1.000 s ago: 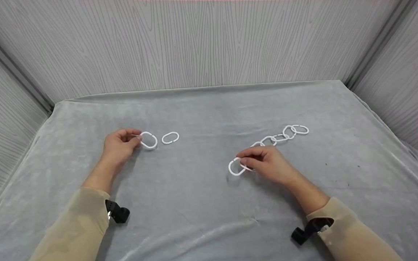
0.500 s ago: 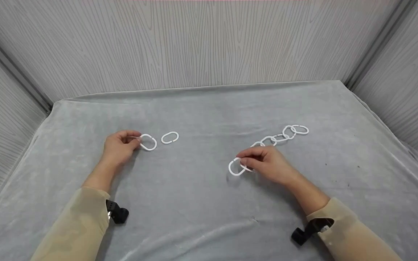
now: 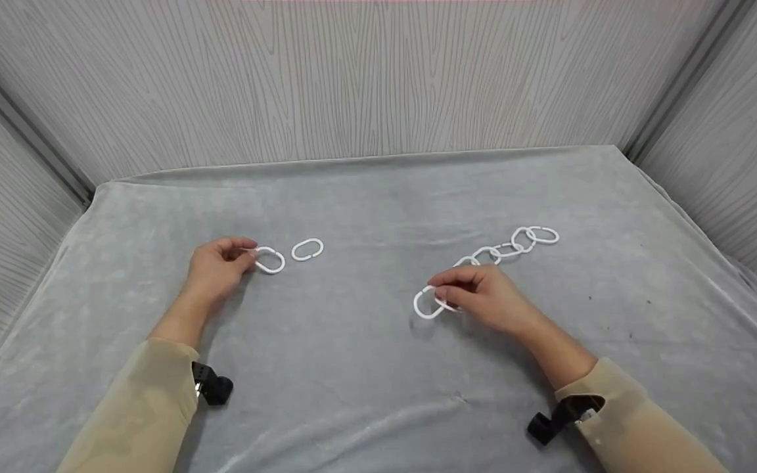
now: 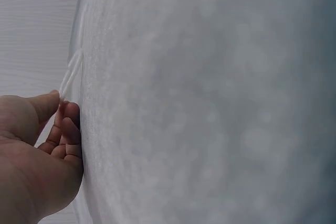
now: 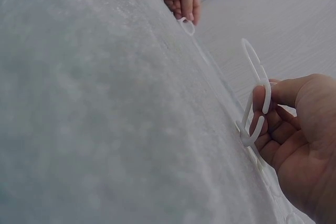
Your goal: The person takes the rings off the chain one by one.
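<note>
My left hand pinches a white oval link between thumb and fingertips, low over the cloth; the left wrist view shows this link edge-on. Just right of it a loose white link lies flat, with a small gap in its side. My right hand pinches a white plastic chain near its near end. The chain's end link sticks out left of the fingertips. In the right wrist view, the pinched link has an opening in its side. My fingers hide part of the chain.
A grey cloth with soft wrinkles covers the table. Grey wood-grain panels stand behind and at both sides. The chain's far links lie on the cloth, trailing to the back right.
The link in my left hand has dipped slightly toward the cloth, and that hand has lowered a little. My right hand and the chain have stayed in place.
</note>
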Tool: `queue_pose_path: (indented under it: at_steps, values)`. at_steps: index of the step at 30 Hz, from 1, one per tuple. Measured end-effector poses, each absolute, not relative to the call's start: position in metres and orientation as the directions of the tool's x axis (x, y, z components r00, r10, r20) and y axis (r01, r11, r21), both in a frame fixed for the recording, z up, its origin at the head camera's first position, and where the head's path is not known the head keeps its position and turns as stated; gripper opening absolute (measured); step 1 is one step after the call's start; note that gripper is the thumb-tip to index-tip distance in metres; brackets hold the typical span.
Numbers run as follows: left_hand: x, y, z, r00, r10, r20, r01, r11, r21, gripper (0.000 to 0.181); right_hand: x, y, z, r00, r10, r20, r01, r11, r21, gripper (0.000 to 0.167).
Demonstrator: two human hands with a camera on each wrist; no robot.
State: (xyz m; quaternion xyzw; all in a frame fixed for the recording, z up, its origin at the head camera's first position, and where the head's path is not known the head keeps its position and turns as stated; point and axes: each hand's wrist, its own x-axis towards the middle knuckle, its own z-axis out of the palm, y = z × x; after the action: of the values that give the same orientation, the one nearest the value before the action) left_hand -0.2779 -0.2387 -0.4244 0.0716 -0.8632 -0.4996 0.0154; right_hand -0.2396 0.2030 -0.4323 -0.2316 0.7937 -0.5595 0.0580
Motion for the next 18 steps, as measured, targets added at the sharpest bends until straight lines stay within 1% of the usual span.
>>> queue_pose_path:
  at_steps: [6, 9, 13, 18]
  values:
    - [-0.276, -0.239, -0.422, -0.987, -0.145, -0.067, -0.133, 0.520, 0.844, 0.032, -0.240, 0.202, -0.433, -0.886, -0.432, 0.169, -0.306, 0.270, -0.913, 0.018]
    - [-0.274, -0.240, -0.420, -0.988, -0.149, -0.050, -0.121, 0.515, 0.849, 0.033, -0.240, 0.202, -0.433, -0.886, -0.432, 0.170, -0.307, 0.272, -0.912, 0.018]
    - [-0.272, -0.235, -0.416, -0.986, -0.165, 0.015, -0.070, 0.494, 0.867, 0.031, -0.239, 0.203, -0.432, -0.885, -0.433, 0.170, -0.307, 0.269, -0.913, 0.018]
    - [-0.268, -0.217, -0.407, -0.977, -0.186, 0.104, 0.016, 0.426, 0.904, 0.028, -0.239, 0.203, -0.431, -0.883, -0.437, 0.172, -0.310, 0.268, -0.912, 0.018]
